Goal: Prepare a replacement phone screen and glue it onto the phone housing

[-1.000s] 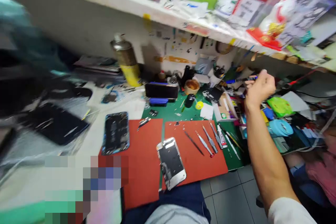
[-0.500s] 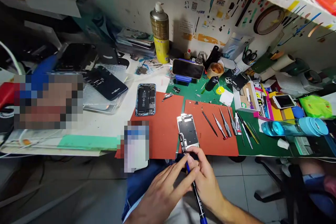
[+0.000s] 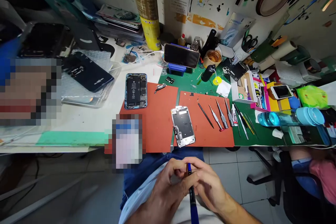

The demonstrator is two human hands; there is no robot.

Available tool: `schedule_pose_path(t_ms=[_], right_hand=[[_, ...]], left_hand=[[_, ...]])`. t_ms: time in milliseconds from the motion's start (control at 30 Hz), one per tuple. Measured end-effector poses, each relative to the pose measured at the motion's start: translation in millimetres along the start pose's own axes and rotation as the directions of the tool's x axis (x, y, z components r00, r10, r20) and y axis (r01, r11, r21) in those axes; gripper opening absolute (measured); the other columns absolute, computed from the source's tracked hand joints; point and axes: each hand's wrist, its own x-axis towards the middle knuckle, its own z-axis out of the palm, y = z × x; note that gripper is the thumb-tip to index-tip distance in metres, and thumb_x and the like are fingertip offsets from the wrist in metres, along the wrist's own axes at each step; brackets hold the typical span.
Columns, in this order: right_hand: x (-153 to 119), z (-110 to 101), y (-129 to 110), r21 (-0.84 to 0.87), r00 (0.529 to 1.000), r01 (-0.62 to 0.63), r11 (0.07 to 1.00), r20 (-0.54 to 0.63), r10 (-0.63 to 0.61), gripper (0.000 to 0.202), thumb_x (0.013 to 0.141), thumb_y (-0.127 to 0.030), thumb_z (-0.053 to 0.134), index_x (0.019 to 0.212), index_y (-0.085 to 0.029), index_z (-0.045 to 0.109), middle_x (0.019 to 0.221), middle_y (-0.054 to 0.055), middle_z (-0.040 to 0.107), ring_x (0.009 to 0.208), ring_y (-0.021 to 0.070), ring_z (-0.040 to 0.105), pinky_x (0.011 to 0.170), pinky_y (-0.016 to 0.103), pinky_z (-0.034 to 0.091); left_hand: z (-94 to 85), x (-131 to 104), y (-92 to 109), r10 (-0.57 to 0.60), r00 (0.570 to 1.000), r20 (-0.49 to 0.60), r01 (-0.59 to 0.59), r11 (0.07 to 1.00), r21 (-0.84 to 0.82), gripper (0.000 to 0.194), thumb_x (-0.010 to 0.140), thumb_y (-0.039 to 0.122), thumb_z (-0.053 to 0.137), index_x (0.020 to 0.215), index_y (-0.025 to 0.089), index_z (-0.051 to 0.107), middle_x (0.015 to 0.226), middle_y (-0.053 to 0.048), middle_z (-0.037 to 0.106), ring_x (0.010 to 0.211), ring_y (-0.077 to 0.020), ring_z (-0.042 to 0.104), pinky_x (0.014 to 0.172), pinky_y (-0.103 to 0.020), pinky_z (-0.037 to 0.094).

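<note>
White-topped bench (image 3: pixel 86 117) first, since it's the biggest thing here, with a green cutting mat (image 3: pixel 265 139) covering its right part. Next size down is the red mat (image 3: pixel 160 126), two panels with a thin gap between, and I'll place everything off that. Behind it a yellow-and-brown spray can (image 3: pixel 147 17) stands upright. Well off to its right a blue water bottle (image 3: pixel 288 116) lies on its side.

Hands come next, just past the red mat's near edge, over the lap (image 3: pixel 161 158). Left hand (image 3: pixel 165 192) and right hand (image 3: pixel 211 183) are both closed around a blue-and-black marker pen (image 3: pixel 193 201), fingers bunched near its upper end. Can't tell if a cap is on or off.

An opened phone (image 3: pixel 135 91) straddles the red mat's back left corner, innards showing. The display assembly (image 3: pixel 183 126) lies near the mat's front edge, at the left side of the right panel, backing up. Neither hand is touching those two.

Progress-wise, my read: the opening-up is done, because the display is fully apart from the body. Not done: they aren't joined back together, and the pen isn't on either piece.

Smallest stuff: a black pry stick (image 3: pixel 206 115) and a red-ended screwdriver (image 3: pixel 215 118) on the right panel, plus a little metal part (image 3: pixel 160 87) at the mat's back edge, too tiny to identify.
</note>
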Motion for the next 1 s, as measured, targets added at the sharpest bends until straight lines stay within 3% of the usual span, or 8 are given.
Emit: schedule_pose_path(t_ms=[167, 300, 400, 500, 567, 733, 867, 1000], right_hand=[[6.1, -5.3, 2.9, 0.204, 0.998, -0.011, 0.979, -0.065, 0.025, 0.030, 0.070, -0.033, 0.095, 0.083, -0.021, 0.072, 0.074, -0.001, 0.061, 0.059, 0.0110, 0.050, 0.054, 0.022, 0.041], [2.4, -12.3, 6.4, -0.024, 0.989, 0.075, 0.997, -0.124, -0.077, 0.033, 0.083, -0.049, 0.090, 0.089, -0.023, 0.072, 0.078, 0.000, 0.062, 0.058, 0.0126, 0.049, 0.057, 0.028, 0.049], [-6.8, -20.1, 5.2, -0.507, 0.883, 0.335, 0.794, -0.126, -0.453, 0.033, 0.096, -0.053, 0.075, 0.117, -0.027, 0.080, 0.108, 0.010, 0.068, 0.090, 0.0239, 0.064, 0.080, 0.038, 0.057], [-13.8, -25.9, 3.2, -0.716, 0.785, 0.485, 0.502, 0.104, -0.610, 0.038, 0.096, -0.047, 0.076, 0.131, -0.032, 0.079, 0.106, 0.010, 0.069, 0.093, 0.0277, 0.065, 0.081, 0.042, 0.056], [-14.9, -26.2, 3.4, -0.714, 0.756, 0.523, 0.465, 0.138, -0.640, 0.025, 0.098, -0.038, 0.075, 0.122, -0.034, 0.083, 0.090, 0.007, 0.070, 0.079, 0.0254, 0.064, 0.071, 0.040, 0.054], [-12.1, -22.6, 9.5, -0.682, 0.653, 0.479, 0.553, -0.144, -0.744, 0.014, 0.098, -0.044, 0.076, 0.095, -0.031, 0.081, 0.078, 0.005, 0.069, 0.066, 0.0221, 0.061, 0.061, 0.035, 0.049], [-12.5, -26.5, 12.6, -0.675, 0.770, 0.341, 0.654, -0.198, -0.606, 0.022, 0.098, -0.048, 0.075, 0.089, -0.027, 0.077, 0.071, 0.001, 0.062, 0.056, 0.0167, 0.050, 0.051, 0.030, 0.039], [-15.1, -31.2, 1.6, -0.705, 0.844, 0.340, 0.623, -0.063, -0.532, 0.025, 0.103, -0.043, 0.070, 0.089, -0.024, 0.075, 0.069, 0.000, 0.058, 0.056, 0.0155, 0.048, 0.054, 0.031, 0.037]], left_hand=[[6.7, 0.3, 0.9, -0.034, 0.995, 0.096, 0.057, 0.967, -0.248, 0.053, 0.107, 0.009, 0.047, 0.150, 0.036, 0.061, 0.102, -0.003, 0.065, 0.090, -0.0144, 0.069, 0.079, -0.023, 0.063], [0.7, -1.4, -0.3, -0.033, 0.995, 0.097, 0.050, 0.983, -0.176, 0.045, 0.110, 0.010, 0.045, 0.143, 0.031, 0.065, 0.108, -0.004, 0.071, 0.097, -0.0144, 0.074, 0.087, -0.023, 0.063], [-0.8, 1.2, -1.9, -0.048, 0.999, -0.008, 0.048, 0.998, -0.030, 0.028, 0.112, 0.016, 0.046, 0.129, 0.024, 0.067, 0.112, -0.007, 0.076, 0.100, -0.0167, 0.078, 0.089, -0.025, 0.064], [4.6, 3.6, -3.8, -0.021, 0.998, 0.064, 0.017, 0.998, 0.067, 0.023, 0.115, 0.024, 0.044, 0.121, 0.022, 0.066, 0.095, -0.003, 0.077, 0.079, -0.0157, 0.078, 0.074, -0.024, 0.064], [9.8, 3.0, -4.3, -0.019, 0.991, 0.133, 0.006, 0.995, 0.103, 0.026, 0.117, 0.032, 0.041, 0.128, 0.022, 0.063, 0.090, -0.001, 0.077, 0.072, -0.0159, 0.078, 0.065, -0.024, 0.062], [16.9, -2.2, -4.7, -0.035, 0.998, 0.045, 0.027, 0.983, 0.181, 0.023, 0.117, 0.037, 0.044, 0.125, 0.020, 0.058, 0.091, -0.002, 0.079, 0.073, -0.0183, 0.080, 0.062, -0.028, 0.060], [17.6, -2.6, -3.2, -0.037, 0.995, 0.091, 0.019, 0.981, 0.194, 0.020, 0.117, 0.026, 0.043, 0.113, 0.021, 0.061, 0.084, 0.001, 0.073, 0.067, -0.0176, 0.075, 0.059, -0.029, 0.053], [12.6, 0.5, 3.2, -0.119, 0.979, 0.166, 0.105, 0.990, 0.090, 0.036, 0.119, 0.032, 0.036, 0.093, 0.024, 0.060, 0.074, 0.003, 0.069, 0.059, -0.0162, 0.067, 0.055, -0.029, 0.044]])
